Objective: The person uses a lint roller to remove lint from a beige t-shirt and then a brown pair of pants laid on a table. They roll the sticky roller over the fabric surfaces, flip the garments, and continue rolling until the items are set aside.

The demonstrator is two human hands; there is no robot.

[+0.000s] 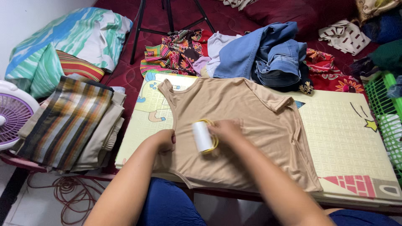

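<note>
A beige T-shirt (251, 121) lies spread flat on a pale yellow foam mat (347, 134). My right hand (226, 129) grips a lint roller (203, 136) with a white roll and a yellow frame, pressed on the middle of the shirt. My left hand (164, 140) rests as a fist on the shirt's left edge, holding the fabric down next to the roller.
A pile of jeans and patterned clothes (268, 54) sits behind the mat. Folded striped fabrics (67, 121) stack at the left beside a small fan (12, 113). A green basket (387, 109) stands at the right. Tripod legs (138, 29) and red cable (71, 192) are nearby.
</note>
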